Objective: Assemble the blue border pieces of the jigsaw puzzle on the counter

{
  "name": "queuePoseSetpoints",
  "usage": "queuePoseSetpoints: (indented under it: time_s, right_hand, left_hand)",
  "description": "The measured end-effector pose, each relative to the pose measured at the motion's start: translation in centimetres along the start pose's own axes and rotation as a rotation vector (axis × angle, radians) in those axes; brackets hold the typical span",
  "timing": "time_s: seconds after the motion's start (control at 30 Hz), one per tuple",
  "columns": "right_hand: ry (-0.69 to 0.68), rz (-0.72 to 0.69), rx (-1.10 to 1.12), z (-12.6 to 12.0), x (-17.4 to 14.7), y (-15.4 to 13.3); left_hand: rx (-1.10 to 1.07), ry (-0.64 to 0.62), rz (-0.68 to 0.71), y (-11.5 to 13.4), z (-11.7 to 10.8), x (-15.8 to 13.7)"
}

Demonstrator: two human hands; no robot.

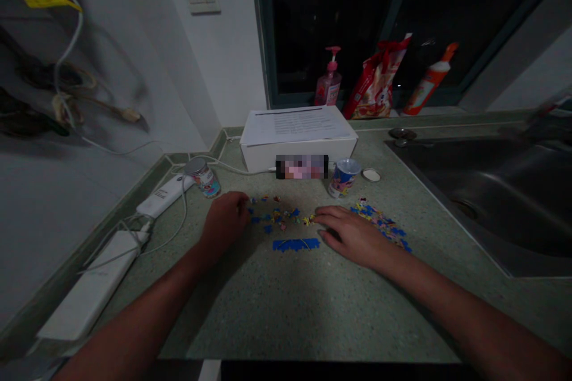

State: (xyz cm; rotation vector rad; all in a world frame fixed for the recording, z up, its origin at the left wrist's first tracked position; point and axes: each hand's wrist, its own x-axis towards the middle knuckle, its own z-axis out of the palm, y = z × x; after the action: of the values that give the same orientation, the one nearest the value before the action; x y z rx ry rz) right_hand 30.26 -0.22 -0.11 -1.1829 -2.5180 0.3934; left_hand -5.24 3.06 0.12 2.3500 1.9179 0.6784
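Note:
Loose jigsaw puzzle pieces [276, 214], blue, yellow and pink, lie scattered on the counter between my hands. My left hand [224, 217] rests at their left edge with its fingers curled; whatever they may hold is hidden. Stretched out from the right, my right hand [351, 232] has its fingertips at some yellow puzzle pieces [308, 220], the thumb held apart. Nearer to me lies a joined blue strip of puzzle pieces [295, 244]. A second pile of puzzle pieces [379, 221] spreads behind and right of my right hand.
Behind the pieces stand a lidded can [203, 177], an open can [344, 178], its lid [370, 175], a phone [302, 166] and a white box [299, 131]. Power strips [98, 280] with cables line the left side. A steel sink [491, 190] is at right.

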Motion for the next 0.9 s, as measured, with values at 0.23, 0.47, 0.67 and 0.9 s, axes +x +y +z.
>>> queuePoseSetpoints:
  time_s: [0.23,0.47,0.67,0.9]
  right_hand:
    - [-0.016,-0.002,-0.027,0.1,0.0,0.2]
    - [-0.025,0.001,-0.031,0.2,-0.1,0.2]
    - [-0.027,0.006,-0.044,0.2,-0.1,0.2]
    - [-0.004,-0.010,-0.039,0.3,-0.1,0.2]
  left_hand:
    - [0.087,-0.081,0.020,-0.1,0.0,-0.1]
    - [0.070,-0.114,-0.011,-0.8,-0.3,0.1]
    - [0.100,-0.149,-0.008,-0.6,-0.8,0.1]
    - [0.104,-0.252,0.002,0.8,-0.9,-0.4]
